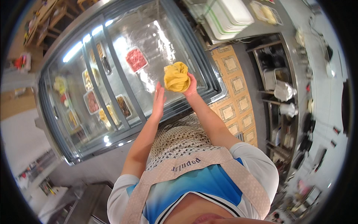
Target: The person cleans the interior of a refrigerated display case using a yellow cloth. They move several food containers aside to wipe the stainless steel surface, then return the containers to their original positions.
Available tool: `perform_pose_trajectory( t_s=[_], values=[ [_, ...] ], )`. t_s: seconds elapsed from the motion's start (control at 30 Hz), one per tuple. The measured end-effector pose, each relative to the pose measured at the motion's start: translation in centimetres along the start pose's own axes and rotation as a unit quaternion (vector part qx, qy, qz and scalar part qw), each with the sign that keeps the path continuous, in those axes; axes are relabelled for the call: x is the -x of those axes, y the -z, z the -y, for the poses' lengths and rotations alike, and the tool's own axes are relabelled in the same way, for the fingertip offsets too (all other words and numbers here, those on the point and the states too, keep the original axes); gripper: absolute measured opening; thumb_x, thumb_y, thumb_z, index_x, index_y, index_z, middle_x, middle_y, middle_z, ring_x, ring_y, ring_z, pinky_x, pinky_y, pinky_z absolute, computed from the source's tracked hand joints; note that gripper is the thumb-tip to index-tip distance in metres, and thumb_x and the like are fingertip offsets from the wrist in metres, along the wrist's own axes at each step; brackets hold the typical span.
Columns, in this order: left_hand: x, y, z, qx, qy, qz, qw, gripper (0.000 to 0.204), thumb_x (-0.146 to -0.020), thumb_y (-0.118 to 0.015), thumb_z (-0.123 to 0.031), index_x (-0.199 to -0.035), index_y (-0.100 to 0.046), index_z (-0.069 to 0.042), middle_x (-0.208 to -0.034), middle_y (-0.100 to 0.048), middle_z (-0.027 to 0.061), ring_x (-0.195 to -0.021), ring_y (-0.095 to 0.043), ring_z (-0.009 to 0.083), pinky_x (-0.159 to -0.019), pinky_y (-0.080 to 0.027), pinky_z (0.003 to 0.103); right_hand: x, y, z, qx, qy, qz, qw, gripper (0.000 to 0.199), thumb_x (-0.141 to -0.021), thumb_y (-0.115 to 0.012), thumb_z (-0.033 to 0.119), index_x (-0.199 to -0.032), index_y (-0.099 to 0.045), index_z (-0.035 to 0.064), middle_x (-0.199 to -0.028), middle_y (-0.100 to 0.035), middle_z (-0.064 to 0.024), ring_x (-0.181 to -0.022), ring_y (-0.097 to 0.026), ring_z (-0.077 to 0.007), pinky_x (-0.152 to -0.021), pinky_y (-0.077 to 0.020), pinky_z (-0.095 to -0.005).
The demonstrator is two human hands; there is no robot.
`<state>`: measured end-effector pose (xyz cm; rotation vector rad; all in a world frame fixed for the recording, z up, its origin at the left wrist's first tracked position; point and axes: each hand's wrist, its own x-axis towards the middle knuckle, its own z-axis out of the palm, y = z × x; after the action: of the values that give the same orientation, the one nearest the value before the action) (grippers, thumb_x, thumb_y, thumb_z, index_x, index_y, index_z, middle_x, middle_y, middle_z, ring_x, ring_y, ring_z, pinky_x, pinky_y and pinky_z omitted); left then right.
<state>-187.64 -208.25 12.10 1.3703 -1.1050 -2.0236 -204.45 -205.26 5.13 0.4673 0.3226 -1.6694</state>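
A bunched yellow cloth (176, 77) is in my right hand (191, 86), held above the open right part of a metal-framed display case. Just left of the cloth, my left hand (159, 101) is raised with its fingers stretched out and nothing in it; it appears apart from the cloth. Beyond my hands, a white tray of red meat (136, 60) lies on the shiny metal bottom of the display case (156, 41). The fingers under the cloth are partly hidden.
Several food trays, one with pinkish meat (91, 102), sit in the case's left part under glass panels with grey frames (119, 67). Stacked white foam trays (228, 18) stand on a counter at the far right. A metal shelf unit (274, 89) lines the patterned floor (233, 86).
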Motion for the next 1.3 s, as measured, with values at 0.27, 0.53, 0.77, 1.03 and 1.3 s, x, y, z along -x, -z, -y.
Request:
perform_pose_trajectory(
  t_s=[0.27, 0.53, 0.77, 1.03, 1.3],
  values=[
    [-3.3, -7.8, -2.7, 0.082, -0.057, 0.131, 0.986, 0.054, -0.097, -0.037, -0.034, -0.140, -0.027, -0.003, -0.139, -0.035, 0.0114, -0.126, -0.038, 0.0226, -0.104, -0.032, 0.035, 6.6, -3.6, 1.4, -0.118, 0.060, 0.131, 0.982, 0.050, -0.094, -0.038, 0.038, -0.130, -0.043, 0.0049, -0.131, -0.047, -0.0162, -0.119, -0.047, -0.0326, -0.102, -0.0355, -0.0469],
    [4.5, -28.6, 2.2, -0.027, 0.015, 0.413, 0.910, 0.046, -0.097, -0.037, -0.025, -0.136, -0.033, -0.002, -0.135, -0.040, 0.0113, -0.122, -0.042, 0.0218, -0.102, -0.035, 0.034, 24.0, 0.9, 13.3, -0.150, 0.346, 0.200, 0.904, 0.051, -0.096, -0.033, 0.041, -0.131, -0.041, 0.0056, -0.131, -0.046, -0.0159, -0.119, -0.047, -0.0312, -0.102, -0.0362, -0.0456],
    [18.2, -49.4, 13.0, -0.145, 0.145, 0.630, 0.749, 0.039, -0.097, -0.038, -0.025, -0.129, -0.041, -0.002, -0.127, -0.047, 0.0094, -0.116, -0.047, 0.0192, -0.098, -0.038, 0.032, 44.6, 6.3, 20.9, -0.189, 0.652, 0.027, 0.734, 0.050, -0.097, -0.031, 0.043, -0.131, -0.042, 0.0082, -0.132, -0.047, -0.0109, -0.118, -0.049, -0.0276, -0.101, -0.0383, -0.0424],
    [29.3, -59.6, 21.9, -0.300, 0.319, 0.689, 0.577, 0.036, -0.096, -0.043, -0.031, -0.120, -0.050, -0.005, -0.119, -0.056, 0.0072, -0.107, -0.055, 0.0191, -0.091, -0.046, 0.033, 56.8, 11.4, 24.4, -0.210, 0.781, -0.240, 0.537, 0.035, -0.093, -0.049, 0.028, -0.116, -0.043, 0.0020, -0.110, -0.056, -0.0107, -0.101, -0.057, -0.0219, -0.088, -0.0465, -0.0351],
    [34.1, -59.5, 34.9, -0.418, 0.370, 0.710, 0.429, 0.034, -0.097, -0.039, -0.029, -0.119, -0.050, -0.005, -0.111, -0.060, 0.0072, -0.099, -0.060, 0.0188, -0.087, -0.048, 0.032, 66.2, 18.3, 21.3, -0.381, 0.702, -0.166, 0.578, 0.028, -0.087, -0.059, 0.031, -0.098, -0.056, 0.0052, -0.088, -0.062, -0.0103, -0.079, -0.062, -0.0222, -0.072, -0.0530, -0.0352]
  ],
)
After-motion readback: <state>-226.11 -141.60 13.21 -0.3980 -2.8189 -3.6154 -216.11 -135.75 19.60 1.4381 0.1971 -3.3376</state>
